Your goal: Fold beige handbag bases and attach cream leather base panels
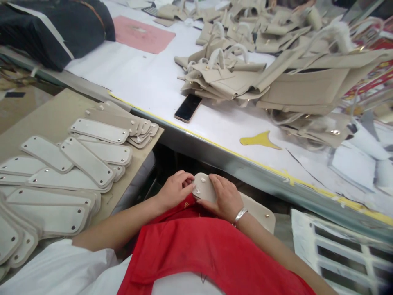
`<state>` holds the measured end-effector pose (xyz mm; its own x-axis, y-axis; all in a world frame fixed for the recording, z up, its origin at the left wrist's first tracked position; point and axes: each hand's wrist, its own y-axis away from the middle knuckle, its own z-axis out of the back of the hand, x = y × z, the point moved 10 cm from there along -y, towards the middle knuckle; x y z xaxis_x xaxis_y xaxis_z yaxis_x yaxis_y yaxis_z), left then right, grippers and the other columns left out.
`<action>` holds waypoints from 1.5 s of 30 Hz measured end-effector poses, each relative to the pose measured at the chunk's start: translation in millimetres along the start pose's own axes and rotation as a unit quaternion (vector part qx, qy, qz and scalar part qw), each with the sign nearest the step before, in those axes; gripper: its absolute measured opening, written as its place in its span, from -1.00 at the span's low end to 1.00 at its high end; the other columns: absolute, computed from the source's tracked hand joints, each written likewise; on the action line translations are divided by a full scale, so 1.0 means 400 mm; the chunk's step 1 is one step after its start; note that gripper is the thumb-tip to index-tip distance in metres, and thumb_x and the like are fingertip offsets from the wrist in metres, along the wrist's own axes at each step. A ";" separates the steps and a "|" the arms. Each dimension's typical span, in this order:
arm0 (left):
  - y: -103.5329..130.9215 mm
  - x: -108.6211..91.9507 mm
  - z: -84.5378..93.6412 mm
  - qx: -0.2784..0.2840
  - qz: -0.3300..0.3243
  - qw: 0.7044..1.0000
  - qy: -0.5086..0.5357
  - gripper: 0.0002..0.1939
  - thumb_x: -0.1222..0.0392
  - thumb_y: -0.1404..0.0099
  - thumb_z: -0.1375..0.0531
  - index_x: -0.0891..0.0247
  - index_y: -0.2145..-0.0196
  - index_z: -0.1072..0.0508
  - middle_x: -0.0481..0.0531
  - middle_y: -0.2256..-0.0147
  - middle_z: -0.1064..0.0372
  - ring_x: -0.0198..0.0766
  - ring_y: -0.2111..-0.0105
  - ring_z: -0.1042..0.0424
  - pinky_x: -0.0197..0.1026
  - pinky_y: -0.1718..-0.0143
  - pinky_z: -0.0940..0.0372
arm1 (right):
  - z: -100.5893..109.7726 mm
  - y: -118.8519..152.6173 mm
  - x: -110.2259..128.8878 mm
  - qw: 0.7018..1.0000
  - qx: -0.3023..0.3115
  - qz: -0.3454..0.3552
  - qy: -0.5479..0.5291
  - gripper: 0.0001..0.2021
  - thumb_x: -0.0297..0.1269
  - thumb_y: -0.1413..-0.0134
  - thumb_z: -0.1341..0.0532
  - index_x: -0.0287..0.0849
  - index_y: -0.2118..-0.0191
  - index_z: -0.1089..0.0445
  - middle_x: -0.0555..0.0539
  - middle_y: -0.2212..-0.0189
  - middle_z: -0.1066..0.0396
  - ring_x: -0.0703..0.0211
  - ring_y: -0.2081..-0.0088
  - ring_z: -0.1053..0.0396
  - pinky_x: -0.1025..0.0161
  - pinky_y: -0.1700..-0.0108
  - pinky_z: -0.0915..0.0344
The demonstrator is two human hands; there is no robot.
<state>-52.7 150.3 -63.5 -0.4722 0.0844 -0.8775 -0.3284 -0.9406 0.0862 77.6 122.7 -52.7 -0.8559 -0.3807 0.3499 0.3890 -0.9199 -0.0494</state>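
A beige panel (206,191) with rounded corners lies over my lap, with small white bits at its near end and a metal stud at its far right end. My right hand (227,197) grips the panel from the right, thumb below and fingers on top. At the panel's left edge my left hand (176,189) has its thumb and fingers pinched together beside a white bit; whether it holds that bit is too small to tell. A red apron (196,246) lies under both hands.
Several similar panels (87,162) are piled on a board (70,102) at the left. Across the white table (144,78) lie a phone (188,108), a yellow piece (260,140), a pink sheet (145,35) and beige bags (227,80). A white slatted stool (334,246) stands at right.
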 end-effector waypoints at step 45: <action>-0.007 -0.115 -0.078 0.094 -0.110 0.985 -0.094 -0.62 0.13 -0.04 -0.29 0.24 0.18 -0.35 0.05 0.20 -0.28 -0.21 0.16 -0.27 -0.18 0.12 -0.23 | 0.109 0.000 -0.024 0.933 -0.050 0.113 -0.338 -0.85 -0.34 -0.17 -0.04 -0.16 0.37 -0.32 -0.02 0.39 -0.37 0.23 0.24 -0.31 0.07 -0.06 -0.10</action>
<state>-4.6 138.6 -38.2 -0.5102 0.3551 -0.7833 -0.5770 -0.8167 0.0056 100.8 130.4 -15.5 -0.3328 -0.4515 0.8279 0.4713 -0.8400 -0.2687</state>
